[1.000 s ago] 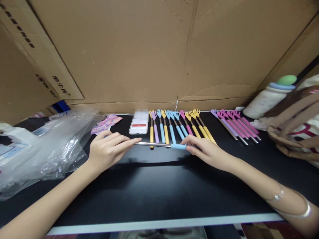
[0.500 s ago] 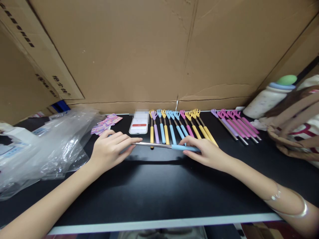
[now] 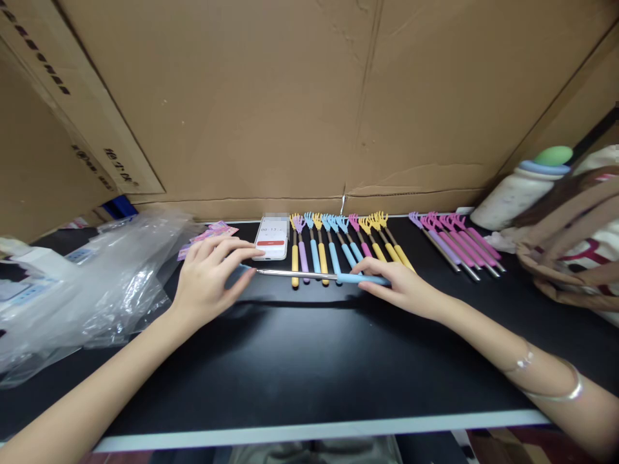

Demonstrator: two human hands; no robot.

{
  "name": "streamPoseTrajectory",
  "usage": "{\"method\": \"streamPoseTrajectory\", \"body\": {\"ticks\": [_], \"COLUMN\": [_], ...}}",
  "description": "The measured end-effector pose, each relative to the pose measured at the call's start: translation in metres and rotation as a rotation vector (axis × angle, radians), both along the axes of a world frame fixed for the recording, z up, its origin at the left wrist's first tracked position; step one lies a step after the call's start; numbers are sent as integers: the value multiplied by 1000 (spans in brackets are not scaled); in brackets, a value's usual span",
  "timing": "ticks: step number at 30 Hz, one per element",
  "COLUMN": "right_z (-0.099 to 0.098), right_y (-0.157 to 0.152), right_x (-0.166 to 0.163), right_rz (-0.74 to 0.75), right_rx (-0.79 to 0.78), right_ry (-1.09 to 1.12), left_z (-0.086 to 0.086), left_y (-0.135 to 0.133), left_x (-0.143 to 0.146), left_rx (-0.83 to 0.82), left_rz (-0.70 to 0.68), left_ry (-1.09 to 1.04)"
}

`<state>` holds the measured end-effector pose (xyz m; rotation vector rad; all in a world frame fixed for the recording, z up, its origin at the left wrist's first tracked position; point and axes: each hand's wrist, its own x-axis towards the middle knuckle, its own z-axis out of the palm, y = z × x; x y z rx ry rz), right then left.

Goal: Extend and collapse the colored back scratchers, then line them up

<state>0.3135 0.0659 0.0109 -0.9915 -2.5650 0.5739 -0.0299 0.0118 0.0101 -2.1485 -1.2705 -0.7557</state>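
Observation:
A blue back scratcher with a metal rod lies level across the space between my hands, above the black table. My right hand grips its blue handle between thumb and fingers. At the other end, my left hand has its thumb and fingers around the blue claw head, which is mostly hidden behind them. Behind the rod lies a row of back scratchers with yellow, blue, purple and pink handles, claws toward the cardboard.
A second group of pink and purple scratchers lies to the right. A phone, pink packets and clear plastic bags are farther left. A white bottle and a bag stand right. Cardboard walls the back.
The scratcher's claw end has come into sight at my left fingers, and the left fingers have spread a little. My right hand still holds the handle, shifted slightly.

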Motion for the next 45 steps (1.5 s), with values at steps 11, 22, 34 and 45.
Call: {"method": "streamPoseTrajectory", "body": {"ticks": [11,22,34,45], "right_z": [12,14,25,21], "right_y": [5,4,4,3], "right_x": [9,9,12,8], "right_rz": [-36,-41,-49,-115], "right_rx": [71,-12,-481,-630], "right_ry": [30,129,352,637], "left_z": [0,-5,-5,-6], "left_y": [5,10,14,13], "left_x": [-2,-3,-1,2], "left_rx": [-653,-733,-762,-798], "left_rz": [174,-103,-214,-218], "left_ry": [-371,-784,-1101,-1206]}}
